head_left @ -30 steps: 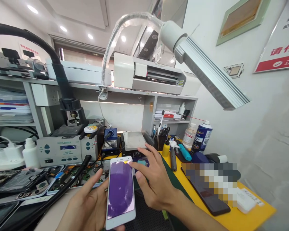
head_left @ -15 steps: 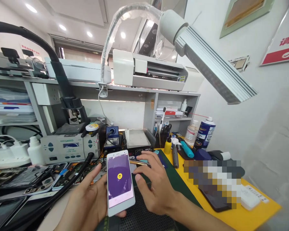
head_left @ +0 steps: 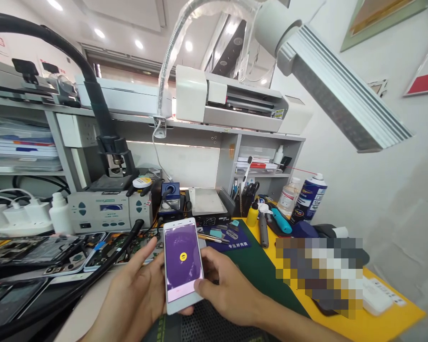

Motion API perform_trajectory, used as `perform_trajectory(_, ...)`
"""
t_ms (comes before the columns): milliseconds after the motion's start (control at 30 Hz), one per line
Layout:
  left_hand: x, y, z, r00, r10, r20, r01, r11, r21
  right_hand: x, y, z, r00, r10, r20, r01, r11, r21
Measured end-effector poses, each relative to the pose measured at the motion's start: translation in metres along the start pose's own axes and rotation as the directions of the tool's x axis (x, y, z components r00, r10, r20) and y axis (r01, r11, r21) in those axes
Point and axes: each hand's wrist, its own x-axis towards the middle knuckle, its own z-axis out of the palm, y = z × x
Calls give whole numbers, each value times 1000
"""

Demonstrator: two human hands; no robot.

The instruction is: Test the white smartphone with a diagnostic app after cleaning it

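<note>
A white smartphone (head_left: 183, 263) is held up at mid-bench, its lit screen purple with a yellow round icon and a pale band below. My left hand (head_left: 139, 285) cradles it from behind and the left, thumb raised beside the left edge, fingertips showing under the bottom edge. At the phone's lower right, my right hand (head_left: 231, 287) grips the edge, its thumb at the front corner and its curled fingers partly hidden alongside. Beneath both hands lie a green mat (head_left: 258, 266) and a dark perforated surface (head_left: 214, 327).
Opened phones and circuit boards (head_left: 128, 244) lie on the left, crossed by a black hose (head_left: 103, 270). Behind stand a grey rework station (head_left: 109, 209) and a small hot plate (head_left: 209, 202). A lamp (head_left: 345, 90) overhangs the right; a spray can (head_left: 310, 197) stands below it.
My right hand has gone from hovering with fingers spread beside the phone to gripping its right edge. The camera view has shifted slightly, so the scene sits a little further right.
</note>
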Motion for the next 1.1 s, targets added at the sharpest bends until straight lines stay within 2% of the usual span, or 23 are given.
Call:
perform_trajectory(100,1,0,0,1000,8,-1,-8,1000,-14,0,-1,0,1000,6,4,-6,1000,25)
perform_trajectory(333,2,1,2,1000,-26,16,25,996,86,0,-10,-3,994,112,10,-109,946,304)
perform_trajectory(533,0,-8,0,997,-66,35,64,997,50,-2,-16,-4,971,130,201,-220,810,543)
perform_trajectory(633,-1,-10,1,997,-76,31,74,996,59,0,-12,-6,954,148,260,-273,788,552)
perform_trajectory(833,4,-11,-4,995,-90,49,86,993,86,5,-1,-7,945,133,298,-283,791,543)
perform_trajectory(1000,9,-12,-7,992,-99,82,93,992,81,5,1,-8,949,139,282,-277,793,542)
perform_trajectory(1100,8,-11,-4,994,-99,44,95,991,89,6,-2,-8,950,159,269,-281,810,514)
